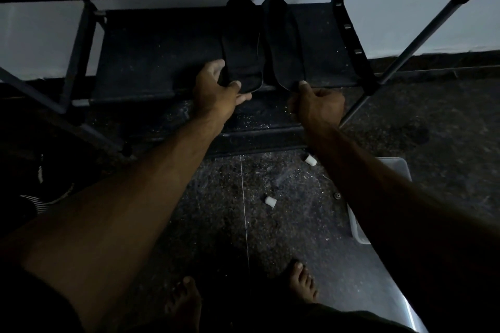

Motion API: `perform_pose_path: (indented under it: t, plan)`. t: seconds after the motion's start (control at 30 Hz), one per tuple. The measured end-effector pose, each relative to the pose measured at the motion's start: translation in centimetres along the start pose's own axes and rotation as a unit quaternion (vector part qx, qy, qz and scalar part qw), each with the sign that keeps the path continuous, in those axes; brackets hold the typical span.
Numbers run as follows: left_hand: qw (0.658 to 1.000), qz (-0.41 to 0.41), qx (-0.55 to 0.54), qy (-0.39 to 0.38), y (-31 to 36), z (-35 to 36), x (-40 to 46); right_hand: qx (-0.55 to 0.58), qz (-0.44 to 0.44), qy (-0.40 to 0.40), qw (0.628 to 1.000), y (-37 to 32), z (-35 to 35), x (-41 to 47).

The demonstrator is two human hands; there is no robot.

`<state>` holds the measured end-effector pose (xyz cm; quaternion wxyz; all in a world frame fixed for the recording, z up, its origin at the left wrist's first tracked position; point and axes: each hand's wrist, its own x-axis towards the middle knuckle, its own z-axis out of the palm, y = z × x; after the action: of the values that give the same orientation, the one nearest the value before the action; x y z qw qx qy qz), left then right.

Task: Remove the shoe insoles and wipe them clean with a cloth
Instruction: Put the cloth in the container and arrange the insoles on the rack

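Bare feet [304, 282] stand back from the shoe rack [151, 62], on whose lower shelf two dark insoles [244, 48] lie flat, probably to air, left hand [216, 86] gripping one heel, right hand [315, 105] pinching the other's.
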<state>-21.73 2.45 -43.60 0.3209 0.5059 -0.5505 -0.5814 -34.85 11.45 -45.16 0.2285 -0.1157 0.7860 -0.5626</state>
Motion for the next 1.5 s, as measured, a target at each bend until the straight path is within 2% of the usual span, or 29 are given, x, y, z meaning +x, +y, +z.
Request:
perform_pose_path:
  t: [0.4, 0.77, 0.93, 1.03, 1.2, 1.3, 1.5]
  plan:
    - [1.0, 0.001, 0.006, 0.022, 0.6, -1.2, -1.6, 0.059, 0.04, -0.028, 0.997, -0.2, -0.9, -1.9]
    - [0.995, 0.043, 0.011, 0.094, 9.5, -7.5, -4.0, 0.07, -0.043, -0.067, 0.994, -10.3, -0.5, -6.9]
    - [0.996, 0.019, 0.006, 0.085, 11.9, -11.4, -6.1, 0.108, -0.048, -0.092, 0.989, -14.9, 0.4, -9.9]
    - [0.996, 0.004, 0.001, 0.084, 12.5, -13.9, -7.2, 0.084, -0.057, -0.099, 0.99, -16.5, 1.2, -11.8]
    - [0.991, -0.065, -0.067, 0.098, 14.4, -17.1, -7.8, 0.068, -0.013, -0.121, 0.99, -18.0, 2.8, -14.1]
    - [0.988, -0.1, -0.086, 0.074, 15.1, -17.5, -7.7, 0.078, 0.02, -0.15, 0.985, -18.2, 4.0, -14.4]
    - [0.989, -0.115, -0.084, 0.033, 15.6, -16.4, -7.2, 0.094, 0.06, -0.159, 0.981, -18.3, 5.5, -13.9]
